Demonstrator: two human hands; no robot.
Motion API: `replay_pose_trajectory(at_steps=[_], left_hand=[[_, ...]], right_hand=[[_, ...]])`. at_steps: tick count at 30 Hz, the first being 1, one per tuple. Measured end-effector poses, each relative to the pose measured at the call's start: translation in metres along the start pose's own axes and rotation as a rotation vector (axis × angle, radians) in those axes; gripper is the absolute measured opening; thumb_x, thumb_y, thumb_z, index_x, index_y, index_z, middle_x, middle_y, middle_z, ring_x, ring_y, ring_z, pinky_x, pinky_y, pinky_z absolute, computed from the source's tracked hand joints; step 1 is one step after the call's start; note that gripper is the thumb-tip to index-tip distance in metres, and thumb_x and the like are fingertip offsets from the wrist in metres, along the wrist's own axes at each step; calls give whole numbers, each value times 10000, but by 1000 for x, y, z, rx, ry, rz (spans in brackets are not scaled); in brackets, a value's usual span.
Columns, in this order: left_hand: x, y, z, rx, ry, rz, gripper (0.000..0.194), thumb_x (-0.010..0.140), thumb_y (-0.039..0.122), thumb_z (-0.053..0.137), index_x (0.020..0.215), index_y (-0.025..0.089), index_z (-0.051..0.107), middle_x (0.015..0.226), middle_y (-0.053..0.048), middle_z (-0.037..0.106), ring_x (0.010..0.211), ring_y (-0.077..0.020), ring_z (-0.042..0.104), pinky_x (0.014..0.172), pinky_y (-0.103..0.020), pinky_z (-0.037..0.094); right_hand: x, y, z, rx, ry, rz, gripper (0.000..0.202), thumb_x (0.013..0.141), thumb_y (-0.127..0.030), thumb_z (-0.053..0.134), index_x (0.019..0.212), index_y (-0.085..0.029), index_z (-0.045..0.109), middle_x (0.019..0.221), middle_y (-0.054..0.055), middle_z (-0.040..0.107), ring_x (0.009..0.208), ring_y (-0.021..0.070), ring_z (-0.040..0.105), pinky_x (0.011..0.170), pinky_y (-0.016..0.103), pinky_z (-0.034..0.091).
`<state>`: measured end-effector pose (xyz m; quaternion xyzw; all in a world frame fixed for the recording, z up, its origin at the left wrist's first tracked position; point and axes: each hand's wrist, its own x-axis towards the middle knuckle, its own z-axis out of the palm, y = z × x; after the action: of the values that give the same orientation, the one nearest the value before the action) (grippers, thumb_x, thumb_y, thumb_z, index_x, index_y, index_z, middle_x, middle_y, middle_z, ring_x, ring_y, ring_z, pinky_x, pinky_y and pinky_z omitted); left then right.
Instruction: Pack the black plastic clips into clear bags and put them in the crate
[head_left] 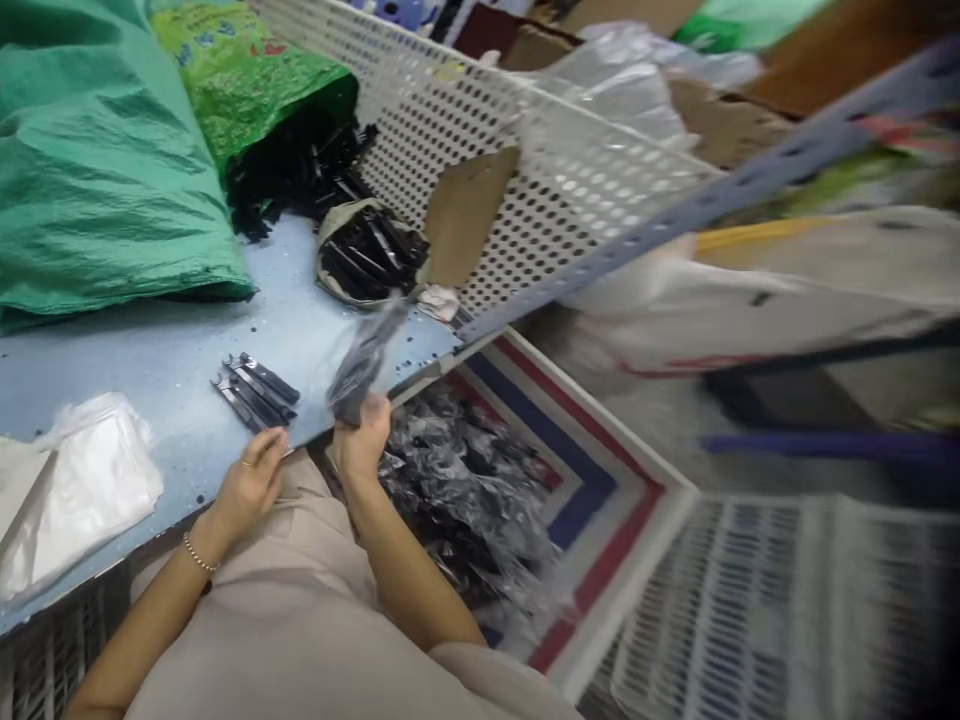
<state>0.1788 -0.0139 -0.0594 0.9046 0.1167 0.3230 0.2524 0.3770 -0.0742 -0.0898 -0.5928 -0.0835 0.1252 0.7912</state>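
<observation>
Head view, step in hand: we judge that we are bagging black clips, with one filled clear packet [365, 362] lifted off the blue table [150, 350].
Head view, doing it well: we should pinch the packet low, near its closed end, and keep it upright so the contents settle and nothing slides out; we judge a firm but not crushing grip is best, since thin film crumples easily.
Head view, care point: the picture is blurred around the packet, so we cannot tell whether its top is sealed or loose.
Head view, right hand [362, 440]: it is closed around the lower end of the packet, fingers curled tight, holding it above the table's near edge.
Head view, left hand [251, 478]: it lies half open, fingers loosely bent, its fingertips touching the table edge just beside the small row of black clips [256, 391]; it grips nothing that we can see.
Head view, supply: a heap of loose black parts [300, 170] spills from the green sack [247, 80] at the far side, and a paper-lined bundle of clips [371, 255] sits near the perforated white panel [525, 160].
Head view, finished goods: a striped bag [585, 480] below the table edge holds a pile of filled packets [465, 490].
Head view, stock: a stack of white bags [82, 490] lies at the table's left, well apart from both hands.
</observation>
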Motion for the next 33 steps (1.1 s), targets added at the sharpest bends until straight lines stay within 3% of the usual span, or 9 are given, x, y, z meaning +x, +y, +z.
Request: replay_pose_trajectory(at_steps=[6,9,13,17,20,23,27,30,33], left_hand=[[-5,-24,-22,-114,156,-233,542,945,124,559,1458,280,475,1301,-130,540,815,-113,645,773,-293,606],[-7,-26,-29,-116,186,-270,469,949,139,561,1400,264,533,1273,-111,554,777,-96,628,778,-296,590],[-15,-25,-34,-96,200,-306,406,957,156,548,1353,243,563,1259,-105,566,825,-112,630,798,-299,575],[-34,-25,-55,5,241,-420,334,969,200,530,1300,213,579,1239,-106,571,849,-127,626,814,-309,555],[-52,-29,-83,295,320,-611,251,948,320,575,1144,168,614,1120,-104,590,862,-179,609,800,-345,530],[-66,-39,-105,618,193,-809,334,896,455,625,1030,149,618,1021,-110,583,928,-268,597,794,-396,502],[-72,-52,-116,619,32,-864,252,957,390,514,952,172,640,1009,-109,602,925,-265,612,784,-372,489],[-74,-59,-121,627,103,-886,278,917,408,570,1014,159,646,1066,-136,609,967,-281,611,817,-386,486],[-77,-70,-133,488,131,-927,220,913,360,547,914,176,668,975,-105,648,958,-270,620,852,-385,472]], right_hand=[[89,6,-124,-99,634,-11,284,817,-256,588,1086,-263,497,1094,-3,601,845,104,635,773,305,595],[122,-6,-167,-157,678,58,145,884,-248,581,1008,-194,529,948,-3,594,728,91,582,656,252,566],[157,-21,-181,-241,592,127,177,868,-253,677,931,-151,547,841,-20,574,662,78,549,608,224,518],[171,-22,-154,-297,493,119,231,786,-256,687,902,-176,505,809,-37,564,638,73,552,637,228,512],[142,-24,-110,-343,379,-38,217,828,-316,610,981,-188,526,886,-7,606,657,87,572,641,237,515],[87,-28,-50,-523,-157,-233,274,895,-407,551,1076,-204,583,979,45,654,725,137,621,690,298,541],[34,-27,23,-965,-909,-360,366,911,-378,574,1230,-202,606,1111,118,650,973,235,636,872,377,519],[35,-18,48,-1200,-1005,-344,302,899,-290,563,1157,-157,646,1071,150,647,1033,276,606,931,401,475],[47,-14,54,-1064,-927,-209,244,880,-302,565,1038,-155,679,1012,133,670,989,265,606,915,404,473]])
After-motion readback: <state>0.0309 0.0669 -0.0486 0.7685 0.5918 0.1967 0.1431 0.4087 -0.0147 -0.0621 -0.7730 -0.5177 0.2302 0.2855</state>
